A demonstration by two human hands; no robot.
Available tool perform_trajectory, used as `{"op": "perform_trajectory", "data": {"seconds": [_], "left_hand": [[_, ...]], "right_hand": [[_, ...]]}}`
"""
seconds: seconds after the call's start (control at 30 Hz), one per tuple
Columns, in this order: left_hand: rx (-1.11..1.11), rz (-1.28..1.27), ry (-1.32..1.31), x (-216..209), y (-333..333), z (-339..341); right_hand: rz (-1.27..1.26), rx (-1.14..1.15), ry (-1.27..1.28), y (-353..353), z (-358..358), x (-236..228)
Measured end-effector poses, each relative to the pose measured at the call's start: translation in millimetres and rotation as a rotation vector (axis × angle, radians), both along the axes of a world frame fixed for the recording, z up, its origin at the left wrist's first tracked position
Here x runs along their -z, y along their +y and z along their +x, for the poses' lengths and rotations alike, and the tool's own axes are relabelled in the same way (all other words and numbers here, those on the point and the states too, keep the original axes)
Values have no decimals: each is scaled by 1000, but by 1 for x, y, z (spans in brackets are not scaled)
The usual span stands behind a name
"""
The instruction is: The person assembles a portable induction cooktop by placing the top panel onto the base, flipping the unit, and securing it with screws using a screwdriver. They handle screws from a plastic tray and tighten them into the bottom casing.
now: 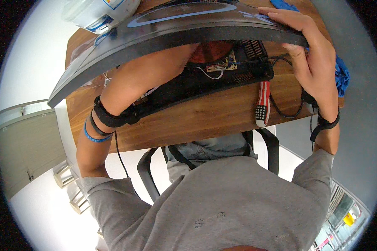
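A dark flat glass panel [171,31] with a blue oval outline is tilted up above an opened black appliance housing [188,85]. My right hand [316,52] grips the panel's right end, fingers over the top and thumb under the edge. Beneath the panel reaches my left hand [148,75]; its fingers are hidden, so what they touch cannot be seen. Inside the housing are a copper-coloured coil [211,51], a circuit board [226,65] and a white wire [215,76].
On the wooden table [197,119] lies a small red-and-white striped object [262,104] with a black checkered end. A black cable [287,115] loops beside it. Blue cloth [342,77] hangs near the right edge, and a white plastic container [100,14] stands far left.
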State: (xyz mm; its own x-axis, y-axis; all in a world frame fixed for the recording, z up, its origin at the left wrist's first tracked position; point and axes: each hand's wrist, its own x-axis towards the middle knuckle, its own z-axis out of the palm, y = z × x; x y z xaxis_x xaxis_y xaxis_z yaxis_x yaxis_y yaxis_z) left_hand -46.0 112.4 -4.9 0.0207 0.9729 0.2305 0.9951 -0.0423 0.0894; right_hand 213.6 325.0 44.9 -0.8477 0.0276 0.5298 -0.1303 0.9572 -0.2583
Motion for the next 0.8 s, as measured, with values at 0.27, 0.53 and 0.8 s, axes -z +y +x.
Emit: {"op": "perform_trajectory", "data": {"seconds": [0.27, 0.53, 0.8], "left_hand": [[9, -260, -54, 10, -22, -7], [-38, -403, -1, 2, -19, -12], [119, -136, 37, 31, -34, -31]], "right_hand": [[-34, -10, 0, 0, -1, 1], [-48, -53, 17, 0, -2, 2], [-12, -21, 5, 1, -1, 1]]}}
